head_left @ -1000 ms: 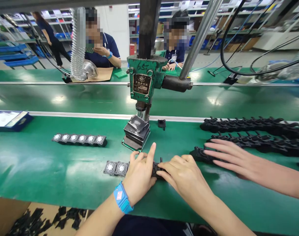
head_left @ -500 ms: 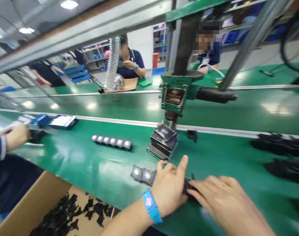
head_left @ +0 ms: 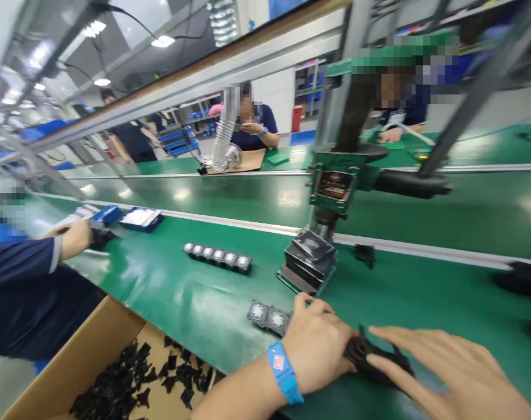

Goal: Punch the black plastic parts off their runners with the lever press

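My left hand [head_left: 320, 341], with a blue wristband, is closed on the left end of a black part [head_left: 379, 361] low over the green bench. My right hand [head_left: 449, 364] lies along the right side of that part, fingers stretched and thumb apart, the thumb touching its near side. Two small fans [head_left: 267, 317] with white centres lie side by side just left of my left hand. A row of several similar fans [head_left: 217, 256] sits farther left. Behind my left hand stands a press [head_left: 335, 181] above a stack of dark metal blocks [head_left: 309, 259].
A small black piece [head_left: 365, 254] lies right of the press. Dark parts [head_left: 521, 283] sit at the right edge. A cardboard box [head_left: 68, 361] of black pieces is lower left. A co-worker's hand [head_left: 77, 240] works near blue trays [head_left: 141, 219].
The view has shifted, so the bench scene appears farther right. My right hand has opened its fingers and drawn away from my left hand, showing more of the black part.
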`<state>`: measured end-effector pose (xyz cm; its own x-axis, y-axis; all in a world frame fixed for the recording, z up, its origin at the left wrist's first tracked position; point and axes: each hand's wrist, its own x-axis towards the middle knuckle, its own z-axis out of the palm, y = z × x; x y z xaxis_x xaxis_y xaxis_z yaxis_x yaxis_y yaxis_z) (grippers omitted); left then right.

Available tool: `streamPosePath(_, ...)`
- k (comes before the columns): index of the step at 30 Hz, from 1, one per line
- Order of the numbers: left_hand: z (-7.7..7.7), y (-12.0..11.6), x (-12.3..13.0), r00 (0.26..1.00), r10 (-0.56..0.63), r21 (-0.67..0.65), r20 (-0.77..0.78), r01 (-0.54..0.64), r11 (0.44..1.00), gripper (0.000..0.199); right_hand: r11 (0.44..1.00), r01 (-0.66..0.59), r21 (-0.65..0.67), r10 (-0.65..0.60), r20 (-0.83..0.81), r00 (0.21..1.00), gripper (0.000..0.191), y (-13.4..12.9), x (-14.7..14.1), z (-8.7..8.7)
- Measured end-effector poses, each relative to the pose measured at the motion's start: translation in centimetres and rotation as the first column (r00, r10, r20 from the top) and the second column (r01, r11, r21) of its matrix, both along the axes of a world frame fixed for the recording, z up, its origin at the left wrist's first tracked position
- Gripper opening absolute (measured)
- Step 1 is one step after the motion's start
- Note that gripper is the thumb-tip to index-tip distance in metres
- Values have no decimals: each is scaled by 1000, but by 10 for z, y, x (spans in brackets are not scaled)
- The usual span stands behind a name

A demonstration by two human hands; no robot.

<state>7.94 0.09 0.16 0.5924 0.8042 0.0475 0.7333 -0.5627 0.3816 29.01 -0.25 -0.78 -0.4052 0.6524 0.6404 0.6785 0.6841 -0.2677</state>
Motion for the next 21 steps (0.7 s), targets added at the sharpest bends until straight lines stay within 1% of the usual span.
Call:
streamPosePath(1,2,0,2,1000,18,-12,13,-18,1000,29,998,58,-11,-59,-9,998,29,-5,6,8)
streamPosePath(3,4,-1,4,998,53,-25,37,-52,998,33,979,170,-108,-174,-26,984,31,-15,19,18)
streamPosePath(5,4,0,6,996,64,-31,58,-63,998,35,950,214,-228,-224,-22,974,31,-25,27,19)
streamPosePath(7,3,0,7,996,57,-35,68,-55,998,37,931,199,-306,-210,-2,978,31,-31,31,12)
streamPosePath(9,3,-1,7,997,49,-28,66,-47,998,37,927,166,-337,-172,12,985,29,-33,30,3)
streamPosePath(12,2,-5,8,997,61,-6,51,-61,998,36,938,121,-326,-127,2,992,25,-32,25,-8)
streamPosePath(14,1,-6,9,996,74,2,47,-74,997,35,945,107,-309,-117,-13,993,25,-31,22,-12)
streamPosePath(17,0,-5,10,995,82,1,52,-82,997,36,946,112,-306,-123,-17,992,25,-33,20,-13)
streamPosePath(21,-1,-5,11,996,74,-15,46,-73,997,40,938,113,-328,-133,-39,990,27,-38,20,-5)
